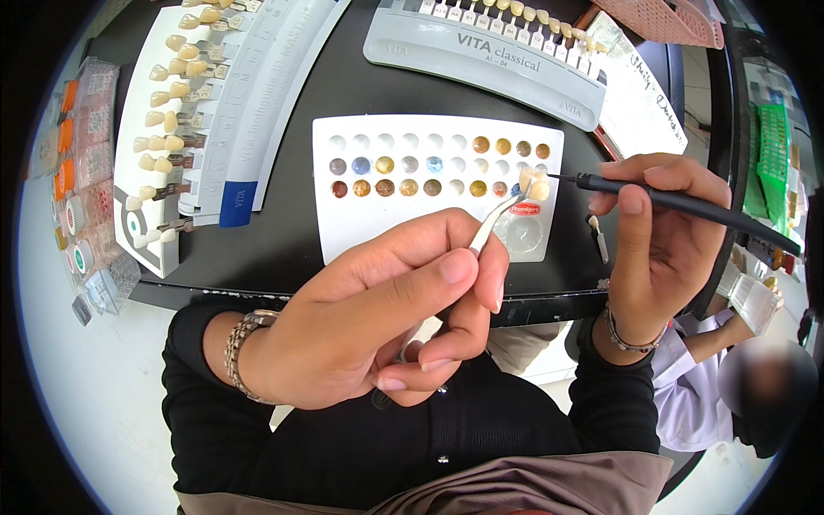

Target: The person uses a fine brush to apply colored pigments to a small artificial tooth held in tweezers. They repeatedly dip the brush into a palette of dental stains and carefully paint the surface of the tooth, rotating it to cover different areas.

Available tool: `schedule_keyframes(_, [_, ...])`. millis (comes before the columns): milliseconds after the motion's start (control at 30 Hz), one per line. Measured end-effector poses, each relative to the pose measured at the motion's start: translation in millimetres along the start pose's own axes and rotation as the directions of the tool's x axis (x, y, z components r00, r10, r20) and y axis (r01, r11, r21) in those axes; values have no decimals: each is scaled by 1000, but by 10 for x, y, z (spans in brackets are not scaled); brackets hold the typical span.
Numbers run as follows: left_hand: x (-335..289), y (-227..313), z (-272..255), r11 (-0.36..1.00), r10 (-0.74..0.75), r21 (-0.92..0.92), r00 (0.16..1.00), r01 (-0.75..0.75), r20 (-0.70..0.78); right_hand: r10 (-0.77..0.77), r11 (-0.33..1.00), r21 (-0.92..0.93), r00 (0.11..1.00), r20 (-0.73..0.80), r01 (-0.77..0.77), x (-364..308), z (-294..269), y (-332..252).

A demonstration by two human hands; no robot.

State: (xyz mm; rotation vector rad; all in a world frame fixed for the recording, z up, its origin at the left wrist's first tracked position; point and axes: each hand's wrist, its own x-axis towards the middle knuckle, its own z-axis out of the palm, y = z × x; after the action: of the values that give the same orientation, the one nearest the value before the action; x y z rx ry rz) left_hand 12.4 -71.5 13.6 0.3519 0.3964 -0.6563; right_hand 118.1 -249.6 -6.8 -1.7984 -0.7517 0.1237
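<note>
My left hand [399, 305] is closed around silvery tweezers [491, 225], whose tips grip a cream-coloured dental crown [536, 183]. A fine brush with a dark handle [699, 204] is pinched between the fingers of my right hand [665, 232]. Its thin tip points left and ends at the crown's right side; whether it touches cannot be told. Beneath them lies a white palette [395, 225] with rows of small round wells. Several wells hold brown, yellow, blue and grey colours. The crown hangs over the palette's right part and hides some wells.
A tooth shade guide [481, 60] in a grey holder lies at the back, beside a handwritten paper [639, 90]. Another guide [249, 112] stands at left. A single shade tab [598, 239] rests right of the palette. Stacked clear boxes [93, 172] line the far left; a co-worker [695, 378] sits at right.
</note>
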Motion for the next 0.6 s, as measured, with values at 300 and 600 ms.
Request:
schedule_keyframes(300, [-77,21,-76,1000,6,-19,1000,-5,23,-182,885,427,982,-49,185,65,-5,-59])
schedule_keyframes(600, [-40,0,-50,1000,-6,-20,1000,7,29,-111,867,488,994,-3,98,50,-21,-83])
